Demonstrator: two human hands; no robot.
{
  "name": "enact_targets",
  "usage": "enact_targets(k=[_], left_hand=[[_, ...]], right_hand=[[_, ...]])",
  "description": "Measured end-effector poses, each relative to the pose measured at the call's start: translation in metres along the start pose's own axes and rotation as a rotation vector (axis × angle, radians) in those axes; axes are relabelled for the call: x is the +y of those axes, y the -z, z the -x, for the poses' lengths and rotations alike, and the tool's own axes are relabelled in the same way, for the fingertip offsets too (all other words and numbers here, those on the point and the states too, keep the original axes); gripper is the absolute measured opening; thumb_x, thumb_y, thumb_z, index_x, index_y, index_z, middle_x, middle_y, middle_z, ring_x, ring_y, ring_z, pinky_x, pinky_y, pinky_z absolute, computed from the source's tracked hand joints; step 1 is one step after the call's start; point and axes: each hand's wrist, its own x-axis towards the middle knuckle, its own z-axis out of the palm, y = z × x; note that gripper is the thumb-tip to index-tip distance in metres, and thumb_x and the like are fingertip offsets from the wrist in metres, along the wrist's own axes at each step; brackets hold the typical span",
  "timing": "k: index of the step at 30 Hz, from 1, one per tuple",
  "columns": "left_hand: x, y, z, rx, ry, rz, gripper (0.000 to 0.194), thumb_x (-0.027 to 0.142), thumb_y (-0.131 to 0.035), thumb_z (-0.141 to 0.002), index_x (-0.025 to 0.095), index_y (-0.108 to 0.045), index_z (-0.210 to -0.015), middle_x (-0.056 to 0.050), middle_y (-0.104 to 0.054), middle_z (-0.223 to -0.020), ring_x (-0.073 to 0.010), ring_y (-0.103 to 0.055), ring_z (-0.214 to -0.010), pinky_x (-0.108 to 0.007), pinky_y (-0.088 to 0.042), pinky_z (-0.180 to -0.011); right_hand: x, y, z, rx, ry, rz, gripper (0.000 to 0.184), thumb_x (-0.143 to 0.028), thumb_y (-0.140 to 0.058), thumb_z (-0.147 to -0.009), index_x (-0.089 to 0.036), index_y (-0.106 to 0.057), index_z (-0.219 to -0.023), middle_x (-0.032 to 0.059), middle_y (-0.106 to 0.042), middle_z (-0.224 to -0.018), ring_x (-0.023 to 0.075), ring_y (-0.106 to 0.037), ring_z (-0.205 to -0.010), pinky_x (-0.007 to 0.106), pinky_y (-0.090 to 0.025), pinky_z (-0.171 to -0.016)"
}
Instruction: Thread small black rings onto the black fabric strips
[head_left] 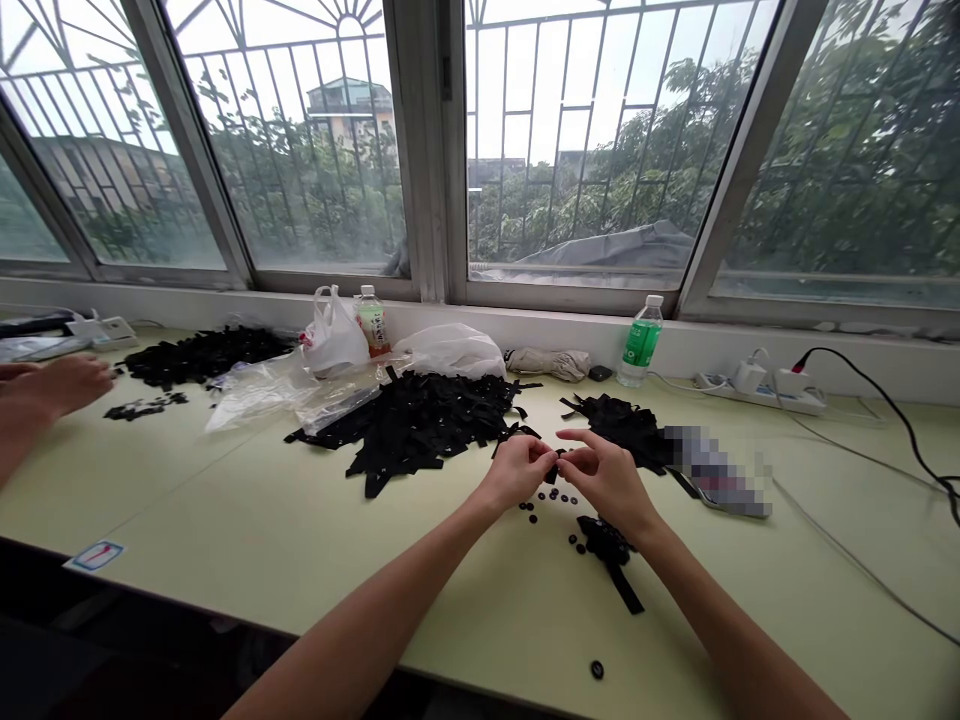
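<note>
My left hand (519,470) and my right hand (609,485) meet above the table, thumbs and fingers pinched. Between them is a small black fabric strip (553,473), mostly covered by the fingers. Several small dark buttons (553,495) lie on the tabletop just below my hands. Beneath my right wrist rests a small bunch of black strips (606,545), one end trailing toward the front. A larger black button (597,670) lies alone near the front edge. Behind my left hand spreads a big heap of black strips (427,415); a smaller black pile (619,425) is behind my right hand.
A phone (731,498), partly blurred, lies on the pale table (247,520) to the right. Farther back stand a green-labelled bottle (641,340), a power strip (765,390) with cables, and plastic bags (334,335). At far left, another person's hands (71,385) are beside more black pieces (202,355).
</note>
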Motion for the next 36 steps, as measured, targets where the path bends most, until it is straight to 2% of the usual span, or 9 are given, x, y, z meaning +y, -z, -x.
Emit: enact_targets(k=[11, 19, 24, 28, 36], left_hand=[[0.002, 0.002, 0.003, -0.007, -0.082, -0.258, 0.019, 0.023, -0.050, -0.078, 0.017, -0.062, -0.065, -0.002, -0.065, -0.064, -0.0151, -0.055, -0.058, -0.024, -0.036, -0.052], [0.004, 0.006, 0.001, 0.010, -0.048, -0.240, 0.020, 0.029, -0.050, -0.080, 0.017, -0.063, -0.072, -0.003, -0.066, -0.068, -0.0155, -0.058, -0.062, -0.023, -0.039, -0.051], [0.001, 0.006, 0.000, 0.019, -0.039, -0.228, 0.018, 0.029, -0.050, -0.080, 0.017, -0.062, -0.073, -0.003, -0.065, -0.070, -0.0155, -0.058, -0.064, -0.023, -0.040, -0.052], [-0.002, 0.006, -0.001, -0.005, -0.043, -0.220, 0.016, 0.026, -0.049, -0.080, 0.017, -0.061, -0.073, -0.002, -0.066, -0.072, -0.0154, -0.058, -0.067, -0.023, -0.042, -0.055], [0.003, 0.007, 0.000, -0.042, -0.038, -0.223, 0.016, 0.026, -0.048, -0.082, 0.017, -0.058, -0.073, -0.002, -0.062, -0.070, -0.0153, -0.055, -0.065, -0.023, -0.039, -0.054]], right_hand=[[-0.007, -0.007, 0.004, -0.038, -0.016, 0.052, 0.034, -0.029, -0.058, -0.077, -0.022, -0.060, -0.110, 0.0047, -0.077, -0.081, 0.0230, -0.072, -0.072, 0.033, -0.055, -0.065], [-0.008, -0.008, 0.004, -0.015, -0.021, -0.004, 0.034, -0.029, -0.059, -0.077, -0.023, -0.059, -0.110, 0.0047, -0.076, -0.082, 0.0225, -0.072, -0.069, 0.033, -0.057, -0.061], [-0.008, -0.010, 0.005, -0.024, -0.002, -0.025, 0.035, -0.029, -0.059, -0.076, -0.022, -0.060, -0.111, 0.0059, -0.076, -0.084, 0.0228, -0.072, -0.073, 0.033, -0.058, -0.065], [-0.007, -0.012, 0.005, -0.032, 0.005, -0.028, 0.036, -0.029, -0.060, -0.075, -0.021, -0.060, -0.111, 0.0061, -0.076, -0.084, 0.0230, -0.072, -0.074, 0.033, -0.058, -0.069], [-0.009, -0.010, 0.007, -0.021, 0.010, 0.000, 0.037, -0.030, -0.060, -0.077, -0.022, -0.059, -0.112, 0.0050, -0.077, -0.081, 0.0235, -0.073, -0.072, 0.032, -0.056, -0.065]])
